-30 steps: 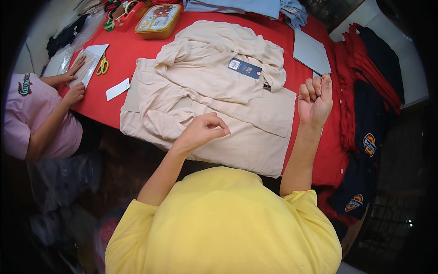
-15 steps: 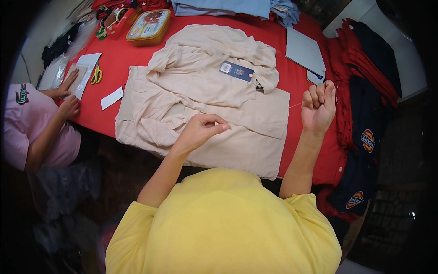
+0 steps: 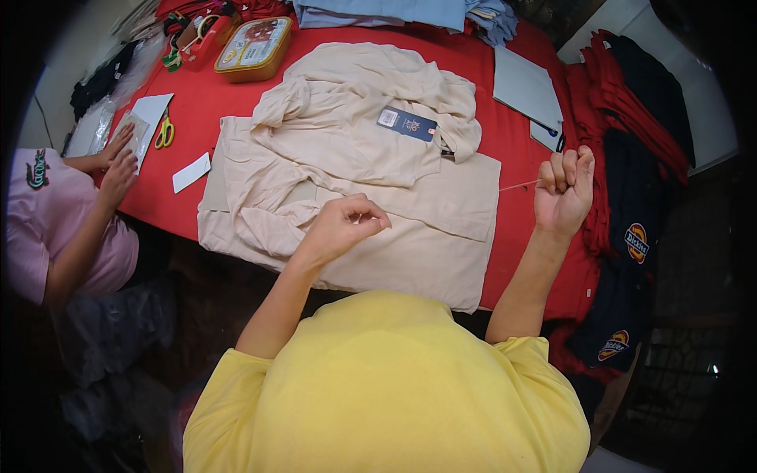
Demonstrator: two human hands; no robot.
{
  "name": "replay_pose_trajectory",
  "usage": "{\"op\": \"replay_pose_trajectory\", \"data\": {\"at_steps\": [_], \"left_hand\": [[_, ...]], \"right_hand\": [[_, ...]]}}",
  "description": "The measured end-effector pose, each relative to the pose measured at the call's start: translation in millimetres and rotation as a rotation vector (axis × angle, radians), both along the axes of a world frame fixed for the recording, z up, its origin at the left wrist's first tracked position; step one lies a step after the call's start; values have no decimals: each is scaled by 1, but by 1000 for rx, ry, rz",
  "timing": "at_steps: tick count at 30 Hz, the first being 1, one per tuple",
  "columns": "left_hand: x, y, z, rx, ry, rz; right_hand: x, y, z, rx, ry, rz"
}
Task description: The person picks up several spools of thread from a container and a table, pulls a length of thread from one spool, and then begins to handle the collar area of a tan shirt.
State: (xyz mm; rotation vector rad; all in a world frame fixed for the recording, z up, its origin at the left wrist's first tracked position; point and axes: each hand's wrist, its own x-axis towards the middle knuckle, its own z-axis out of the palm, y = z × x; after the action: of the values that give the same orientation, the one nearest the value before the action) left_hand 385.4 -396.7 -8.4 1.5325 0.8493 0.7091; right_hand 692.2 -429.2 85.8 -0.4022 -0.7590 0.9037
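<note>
On the red bench (image 3: 221,98) lies one beige shirt (image 3: 355,197), its near hem overhanging the front edge. Left hand (image 3: 343,229) pinches closed over it; right hand (image 3: 564,189), fisted beyond its right edge, grips one taut thread (image 3: 519,186).

Garment workshop: red table (image 3: 520,158) w/ stacked shirts (image 3: 631,118), scissors (image 3: 165,132).
</note>
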Motion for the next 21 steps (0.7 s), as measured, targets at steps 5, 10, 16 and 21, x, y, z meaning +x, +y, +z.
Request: {"op": "replay_pose_trajectory", "data": {"at_steps": [5, 10, 16, 21], "left_hand": [[-9, 3, 1, -125, 54, -1], [-12, 3, 1, 75, 40, -28], [-24, 6, -1, 109, 18, -60], [-40, 9, 7, 72, 68, -68]], "right_hand": [[19, -7, 6, 36, -2, -60], [24, -13, 6, 38, 12, -60], [40, -22, 6, 38, 39, -123], [49, -28, 3, 26, 40, -161]]}}
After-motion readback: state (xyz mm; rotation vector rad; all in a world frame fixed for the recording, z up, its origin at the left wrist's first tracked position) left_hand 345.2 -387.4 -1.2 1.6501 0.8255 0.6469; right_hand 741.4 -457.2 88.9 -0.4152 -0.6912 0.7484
